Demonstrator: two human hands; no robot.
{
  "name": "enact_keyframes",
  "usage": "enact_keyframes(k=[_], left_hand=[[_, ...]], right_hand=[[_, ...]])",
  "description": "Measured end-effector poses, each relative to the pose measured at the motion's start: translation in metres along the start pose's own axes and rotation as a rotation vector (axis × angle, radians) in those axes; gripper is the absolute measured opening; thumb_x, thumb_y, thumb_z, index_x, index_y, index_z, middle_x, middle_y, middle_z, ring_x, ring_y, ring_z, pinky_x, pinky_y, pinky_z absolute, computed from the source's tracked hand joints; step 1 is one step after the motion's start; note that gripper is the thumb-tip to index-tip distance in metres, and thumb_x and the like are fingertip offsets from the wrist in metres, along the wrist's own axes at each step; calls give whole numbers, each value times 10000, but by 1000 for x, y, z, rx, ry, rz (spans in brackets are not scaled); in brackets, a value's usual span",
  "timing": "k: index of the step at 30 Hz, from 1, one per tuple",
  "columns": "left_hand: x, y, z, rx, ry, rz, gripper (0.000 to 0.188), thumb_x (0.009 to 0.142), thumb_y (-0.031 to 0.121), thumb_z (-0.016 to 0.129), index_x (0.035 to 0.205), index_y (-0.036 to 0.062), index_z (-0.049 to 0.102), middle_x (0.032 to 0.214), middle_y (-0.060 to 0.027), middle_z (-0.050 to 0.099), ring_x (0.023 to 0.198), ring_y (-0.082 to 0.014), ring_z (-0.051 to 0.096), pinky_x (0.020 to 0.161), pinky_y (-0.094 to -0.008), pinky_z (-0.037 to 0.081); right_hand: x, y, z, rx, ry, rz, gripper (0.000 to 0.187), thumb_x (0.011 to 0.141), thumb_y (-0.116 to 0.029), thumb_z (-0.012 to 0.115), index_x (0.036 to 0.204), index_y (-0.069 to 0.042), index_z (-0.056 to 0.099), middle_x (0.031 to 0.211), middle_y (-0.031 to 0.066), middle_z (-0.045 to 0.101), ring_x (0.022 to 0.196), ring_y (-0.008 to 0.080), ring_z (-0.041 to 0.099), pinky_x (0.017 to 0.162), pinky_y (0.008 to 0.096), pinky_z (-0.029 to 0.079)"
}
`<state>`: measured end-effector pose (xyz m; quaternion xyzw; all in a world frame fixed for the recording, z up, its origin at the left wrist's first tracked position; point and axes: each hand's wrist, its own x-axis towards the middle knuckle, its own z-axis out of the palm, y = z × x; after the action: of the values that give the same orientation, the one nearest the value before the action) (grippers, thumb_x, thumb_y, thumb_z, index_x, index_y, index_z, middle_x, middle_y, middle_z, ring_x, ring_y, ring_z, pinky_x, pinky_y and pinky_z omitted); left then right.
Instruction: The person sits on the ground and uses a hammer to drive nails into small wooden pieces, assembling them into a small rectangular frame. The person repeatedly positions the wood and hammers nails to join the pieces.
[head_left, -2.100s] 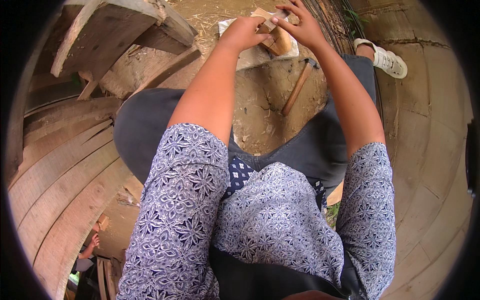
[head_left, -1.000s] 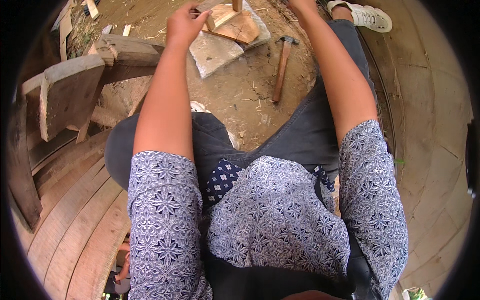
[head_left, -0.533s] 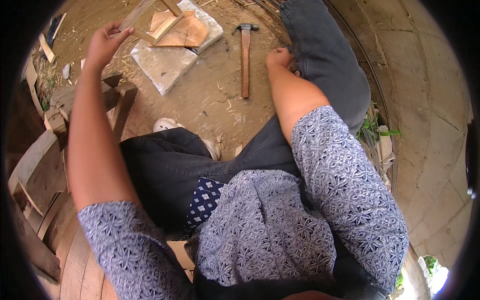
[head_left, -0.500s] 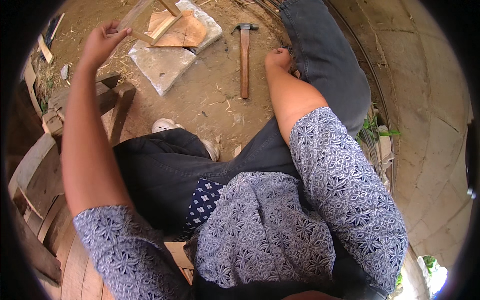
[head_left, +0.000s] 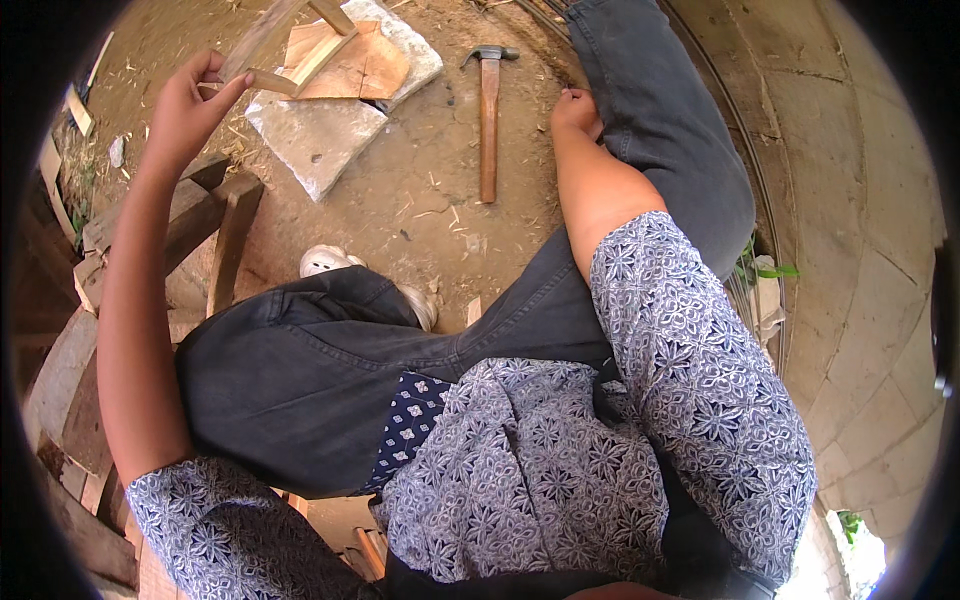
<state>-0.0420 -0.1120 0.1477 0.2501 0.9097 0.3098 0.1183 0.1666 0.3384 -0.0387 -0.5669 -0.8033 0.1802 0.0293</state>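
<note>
At the upper left, my left hand (head_left: 190, 110) grips a corner of a light wooden frame (head_left: 325, 62) between thumb and fingers. Part of the frame is cut off by the top edge of the view. Its near end rests over a flat wooden board (head_left: 375, 62), which lies on pale stone slabs (head_left: 318, 148). My right hand (head_left: 577, 113) is low by the ground beside my right trouser leg, fingers drawn together; what they hold, if anything, is too small to make out. Between the hands a claw hammer (head_left: 489, 125) with a wooden handle lies on the dirt, untouched.
Rough timber pieces (head_left: 195, 215) are stacked at the left, close under my left arm. A curved wall of pale panels (head_left: 850, 200) rises on the right, with thin rods along its foot. My shoe (head_left: 330, 260) stands on the dirt floor, among wood shavings.
My left hand and the wooden frame have shifted slightly left and down. My right hand has moved a little to the right, its fingers now pinched over the ground. The hammer stays put.
</note>
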Motion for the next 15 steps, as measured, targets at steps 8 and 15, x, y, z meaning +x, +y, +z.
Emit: enact_keyframes(k=[8, 15], left_hand=[[0, -23, 12, 107, 165, 39, 523, 887, 350, 788, 1209, -36, 646, 1007, -120, 713, 921, -157, 657, 828, -311, 542], [-15, -26, 38, -375, 267, -181, 346, 831, 208, 783, 1069, -7, 653, 857, -94, 703, 821, -143, 662, 729, -316, 542]], right_hand=[[-11, -28, 21, 315, 136, -117, 128, 868, -193, 697, 893, -68, 713, 859, 141, 726, 833, 317, 696, 762, 439, 540], [-108, -215, -59, 1135, -260, -752, 196, 868, -141, 774, 964, 16, 705, 851, 53, 713, 780, 132, 669, 678, 252, 532]])
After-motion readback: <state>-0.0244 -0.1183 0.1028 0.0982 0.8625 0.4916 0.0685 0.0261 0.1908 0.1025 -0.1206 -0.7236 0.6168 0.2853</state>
